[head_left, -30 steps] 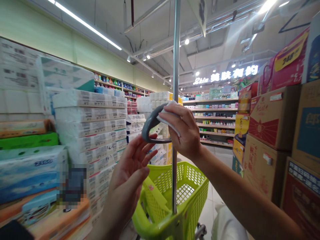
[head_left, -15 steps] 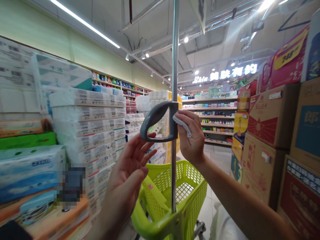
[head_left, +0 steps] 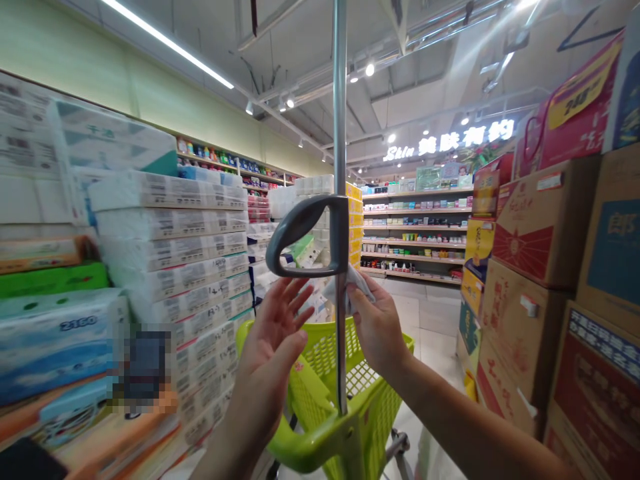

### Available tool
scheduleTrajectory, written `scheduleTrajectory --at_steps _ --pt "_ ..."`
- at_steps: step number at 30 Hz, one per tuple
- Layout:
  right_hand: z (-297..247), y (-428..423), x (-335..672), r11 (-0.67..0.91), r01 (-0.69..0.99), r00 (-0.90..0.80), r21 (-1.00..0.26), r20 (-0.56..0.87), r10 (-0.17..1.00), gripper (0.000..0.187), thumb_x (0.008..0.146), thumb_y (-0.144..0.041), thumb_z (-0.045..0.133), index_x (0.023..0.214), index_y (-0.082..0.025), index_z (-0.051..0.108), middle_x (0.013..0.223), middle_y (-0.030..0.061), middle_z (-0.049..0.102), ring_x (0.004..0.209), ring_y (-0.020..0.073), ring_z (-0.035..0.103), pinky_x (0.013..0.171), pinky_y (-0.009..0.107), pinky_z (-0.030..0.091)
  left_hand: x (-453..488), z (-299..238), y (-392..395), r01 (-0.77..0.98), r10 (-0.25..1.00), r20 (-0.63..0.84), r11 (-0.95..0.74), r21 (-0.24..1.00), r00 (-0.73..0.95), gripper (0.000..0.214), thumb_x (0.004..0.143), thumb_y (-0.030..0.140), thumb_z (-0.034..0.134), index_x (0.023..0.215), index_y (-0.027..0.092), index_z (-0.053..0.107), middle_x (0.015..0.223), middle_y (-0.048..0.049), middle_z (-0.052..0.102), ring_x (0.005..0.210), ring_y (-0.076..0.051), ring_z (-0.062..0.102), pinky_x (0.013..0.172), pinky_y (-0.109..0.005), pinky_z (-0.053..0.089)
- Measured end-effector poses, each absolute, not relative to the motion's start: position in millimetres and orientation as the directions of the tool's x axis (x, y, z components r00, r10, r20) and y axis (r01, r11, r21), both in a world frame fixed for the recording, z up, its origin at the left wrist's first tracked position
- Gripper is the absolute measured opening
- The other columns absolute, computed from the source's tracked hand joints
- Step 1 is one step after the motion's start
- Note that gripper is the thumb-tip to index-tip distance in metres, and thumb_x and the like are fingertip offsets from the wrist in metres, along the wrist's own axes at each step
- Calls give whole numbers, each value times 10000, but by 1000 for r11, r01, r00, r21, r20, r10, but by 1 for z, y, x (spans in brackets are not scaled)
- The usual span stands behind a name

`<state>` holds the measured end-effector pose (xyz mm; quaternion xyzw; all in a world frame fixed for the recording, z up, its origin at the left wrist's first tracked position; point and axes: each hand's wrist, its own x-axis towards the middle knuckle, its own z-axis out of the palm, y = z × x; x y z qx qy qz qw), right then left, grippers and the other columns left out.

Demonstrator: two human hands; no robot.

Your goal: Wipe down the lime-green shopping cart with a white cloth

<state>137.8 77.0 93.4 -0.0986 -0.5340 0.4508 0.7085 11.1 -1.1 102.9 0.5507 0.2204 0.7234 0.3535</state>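
- The right hand (head_left: pixel 380 327) is closed. Its thumb and fingers pinch a white cloth (head_left: pixel 353 290).
- The white cloth sits right by the metal pole (head_left: pixel 340 133), just under the gray handle (head_left: pixel 300 230). Part of the cloth hangs loose from the fingers.
- The left hand (head_left: pixel 275 340) is open, with its fingers spread wide. It sits at 7 o'clock from the pole, just below the gray handle. It holds nothing, and it seems not to touch the handle, but that is hard to tell from this view.
- The gray handle is a curved loop fixed to the pole at 9 o'clock. It looks stiff and hard, and it seems firmly fixed. The thick curved bar looks like the best place to hold it.
- The white cloth looks soft, thin and very light. It may be a bit slippery if wet, so 2 fingers and a thumb should hold it well.
- The metal pole looks smooth and stiff. It stands up from the green basket cart (head_left: pixel 350 427), which sits at 6 o'clock.
- Big stacks of wrapped paper packs (head_left: pixel 170 233) stand at 9 o'clock.
- Brown and red cardboard boxes (head_left: pixel 535 227) are piled at 3 o'clock.
- Store shelves (head_left: pixel 415 233) full of small goods stand far off, with a lit sign (head_left: pixel 450 140) above them at 2 o'clock.
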Motion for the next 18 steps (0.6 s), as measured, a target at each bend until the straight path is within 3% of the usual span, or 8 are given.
scheduleTrajectory --at_steps 6,10,14,18 --pt "90 75 138 541 -523 -1 -659 635 773 213 824 -366 695 974 -219 728 765 -17 672 668 126 558 673 258 459 23 74 12 -117 828 534 -555 823 -170 600 766 249 619 1353 269 495 1452 -75 519 1372 -266 447 1145 -460 351" --pt "94 74 139 523 -539 -25 -660 633 773 253 800 -390 715 986 -219 717 727 -20 655 684 138 568 673 259 473 36 49 22 -128 850 492 -518 846 -190 691 699 286 654 1359 239 456 1423 -119 530 1367 -297 447 1146 -475 333" --pt "68 70 139 507 -477 -25 -718 587 809 272 811 -416 705 987 -208 715 815 -6 688 716 140 597 715 267 493 43 26 28 -186 926 365 -378 907 -100 711 757 287 624 1417 268 360 1395 -119 543 1311 -273 515 1103 -457 393" --pt "50 65 139 466 -441 -40 -767 536 844 264 809 -422 695 946 -198 717 758 -7 674 695 142 595 673 257 490 41 10 31 -138 926 363 -374 917 -98 633 810 292 583 1407 274 375 1347 -100 573 1284 -252 540 1058 -410 443"
